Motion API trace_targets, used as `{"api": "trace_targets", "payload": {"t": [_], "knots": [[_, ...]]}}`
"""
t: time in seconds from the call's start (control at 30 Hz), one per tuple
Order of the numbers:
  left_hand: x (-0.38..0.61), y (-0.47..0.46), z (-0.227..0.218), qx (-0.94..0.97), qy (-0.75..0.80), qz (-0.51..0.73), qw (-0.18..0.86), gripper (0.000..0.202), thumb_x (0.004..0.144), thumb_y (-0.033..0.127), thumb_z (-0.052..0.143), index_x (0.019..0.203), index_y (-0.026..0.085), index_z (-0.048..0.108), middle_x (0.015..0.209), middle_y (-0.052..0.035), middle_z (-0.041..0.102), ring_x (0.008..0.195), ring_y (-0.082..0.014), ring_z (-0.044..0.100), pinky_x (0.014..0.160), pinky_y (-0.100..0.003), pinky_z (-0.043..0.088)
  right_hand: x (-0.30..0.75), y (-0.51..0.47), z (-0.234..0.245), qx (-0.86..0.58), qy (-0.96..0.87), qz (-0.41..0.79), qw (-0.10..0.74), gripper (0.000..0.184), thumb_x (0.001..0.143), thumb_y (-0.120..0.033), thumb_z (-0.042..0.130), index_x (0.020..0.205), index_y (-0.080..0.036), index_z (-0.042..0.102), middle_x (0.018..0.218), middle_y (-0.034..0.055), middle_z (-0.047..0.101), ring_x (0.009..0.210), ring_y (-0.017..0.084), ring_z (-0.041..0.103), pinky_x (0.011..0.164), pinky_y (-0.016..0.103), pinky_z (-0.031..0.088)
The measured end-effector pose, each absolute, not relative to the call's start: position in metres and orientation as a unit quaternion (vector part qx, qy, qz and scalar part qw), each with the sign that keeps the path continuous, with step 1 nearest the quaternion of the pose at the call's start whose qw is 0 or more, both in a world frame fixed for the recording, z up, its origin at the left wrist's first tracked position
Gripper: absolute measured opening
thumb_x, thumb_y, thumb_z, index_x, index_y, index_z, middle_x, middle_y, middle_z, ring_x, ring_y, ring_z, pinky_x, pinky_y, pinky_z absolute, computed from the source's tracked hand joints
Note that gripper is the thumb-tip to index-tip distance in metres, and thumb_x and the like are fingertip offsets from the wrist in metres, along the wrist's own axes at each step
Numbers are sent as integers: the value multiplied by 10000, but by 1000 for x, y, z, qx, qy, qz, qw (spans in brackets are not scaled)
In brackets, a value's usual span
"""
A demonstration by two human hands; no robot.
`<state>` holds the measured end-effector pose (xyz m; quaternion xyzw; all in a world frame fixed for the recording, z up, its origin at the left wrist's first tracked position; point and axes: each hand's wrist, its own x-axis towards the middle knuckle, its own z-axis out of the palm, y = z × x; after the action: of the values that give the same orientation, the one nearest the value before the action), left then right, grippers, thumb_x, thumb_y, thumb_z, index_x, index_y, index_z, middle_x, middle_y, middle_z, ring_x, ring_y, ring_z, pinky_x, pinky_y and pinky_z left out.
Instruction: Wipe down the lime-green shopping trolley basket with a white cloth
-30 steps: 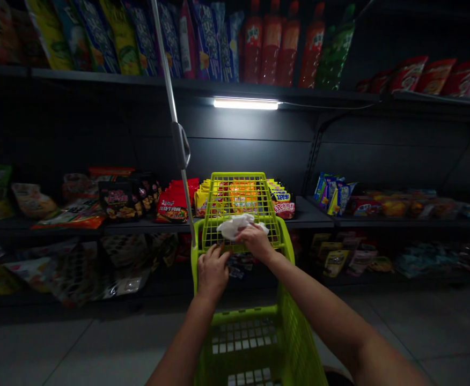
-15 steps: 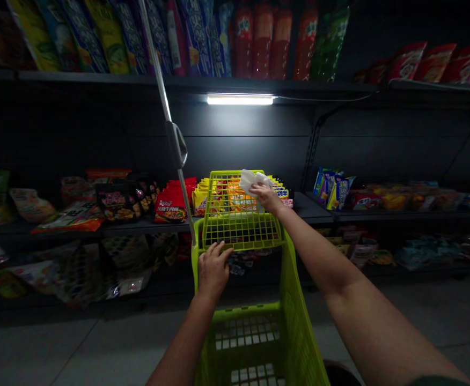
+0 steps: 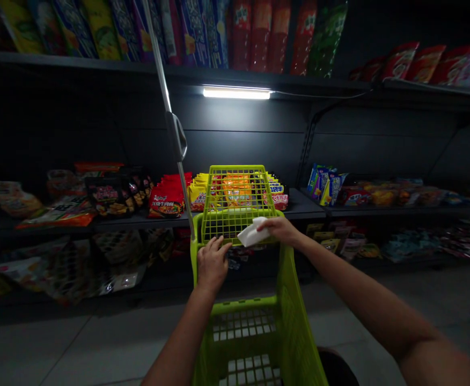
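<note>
A green plastic shopping cart (image 3: 301, 321) stands in front of me, with a grid flap (image 3: 235, 212) sloping up at its far end. My left hand (image 3: 213, 264) lies over the cart's left side near the flap's lower edge, fingers stretched and slightly apart. Between the fingers of my right hand (image 3: 280, 229) is a crumpled white tissue (image 3: 253, 232), pinched at one end. The tissue hangs over the lower right of the flap; whether it touches the grid I cannot tell.
Behind the cart runs a dark shelf (image 3: 305, 212) with red noodle packets (image 3: 166, 195) and yellow ones (image 3: 198, 192). Soda bottles (image 3: 261, 37) stand above a lit tube lamp (image 3: 237, 93). A metal pole (image 3: 163, 91) rises at the cart's left. Bagged snacks (image 3: 110, 195) line the left.
My right hand has come down and nearer with the tissue, from the flap's upper right to its lower right. The left hand stays on the cart. The view has shifted slightly.
</note>
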<state>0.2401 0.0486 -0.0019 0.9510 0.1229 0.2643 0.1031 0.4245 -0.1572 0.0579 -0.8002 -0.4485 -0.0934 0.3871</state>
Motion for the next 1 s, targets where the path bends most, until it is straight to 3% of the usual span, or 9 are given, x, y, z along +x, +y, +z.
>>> {"api": "trace_targets", "payload": {"t": [0.13,0.2,0.37,0.53,0.67,0.77,0.83,0.93,1.0], "knots": [[245,49,-5,956,106,256,95,536,832,27,519,1261,294,698,1495,-49,578,1420,-270,483,1096,-461,415,447,-95,146,-756,-441,-246,416,561,871,-83,443,1374,-234,642,1270,22,720,1064,194,684,960,344,540],[247,50,-9,955,93,266,95,541,833,9,507,1286,250,678,1488,-64,585,1414,-272,497,1106,-443,430,453,-54,167,-744,-453,-294,392,601,910,-83,433,1483,-239,529,1426,21,621,1243,197,593,1081,365,471],[251,55,-17,943,107,298,105,521,833,-22,485,1280,198,637,1409,-82,649,1335,-237,579,1097,-376,465,435,19,124,-811,-474,-253,233,445,971,-116,484,1339,-295,659,1434,31,603,1322,261,490,1097,453,405],[251,60,-18,920,152,339,124,385,890,61,480,1241,179,584,1200,-108,715,1003,-244,725,886,-372,568,386,-7,43,-771,-576,-207,176,253,988,-266,572,1171,-305,741,1285,60,680,1224,290,514,1034,473,385],[252,60,-16,907,148,372,128,328,884,68,478,1175,173,587,1175,-124,687,1136,-267,659,1007,-414,517,368,-61,10,-743,-616,-159,207,251,949,-185,605,1113,-284,768,1204,65,724,1165,280,571,1006,458,417],[254,54,-18,905,129,385,125,453,871,67,491,1307,177,543,1359,-139,621,1308,-277,559,1130,-460,431,389,-88,31,-686,-687,-100,217,332,860,-30,596,989,-262,797,1062,32,766,1037,208,653,986,372,461],[256,49,-20,911,110,380,115,592,854,52,492,1429,189,474,1514,-133,517,1443,-276,433,1214,-493,325,419,-98,66,-682,-676,-138,243,392,804,26,560,962,-243,797,1012,21,778,981,184,681,982,354,477],[258,46,-24,934,85,334,94,725,820,31,507,1513,228,424,1626,-115,390,1526,-288,309,1252,-552,220,476,-105,124,-718,-538,-293,330,449,805,19,519,1057,-239,786,1137,36,766,1112,200,664,1076,400,441],[259,46,-24,948,77,296,84,739,799,33,543,1499,256,468,1659,-108,330,1539,-307,278,1247,-577,213,508,-106,143,-742,-469,-321,355,480,825,7,496,1136,-235,771,1268,49,721,1226,206,623,1120,408,424]]}}
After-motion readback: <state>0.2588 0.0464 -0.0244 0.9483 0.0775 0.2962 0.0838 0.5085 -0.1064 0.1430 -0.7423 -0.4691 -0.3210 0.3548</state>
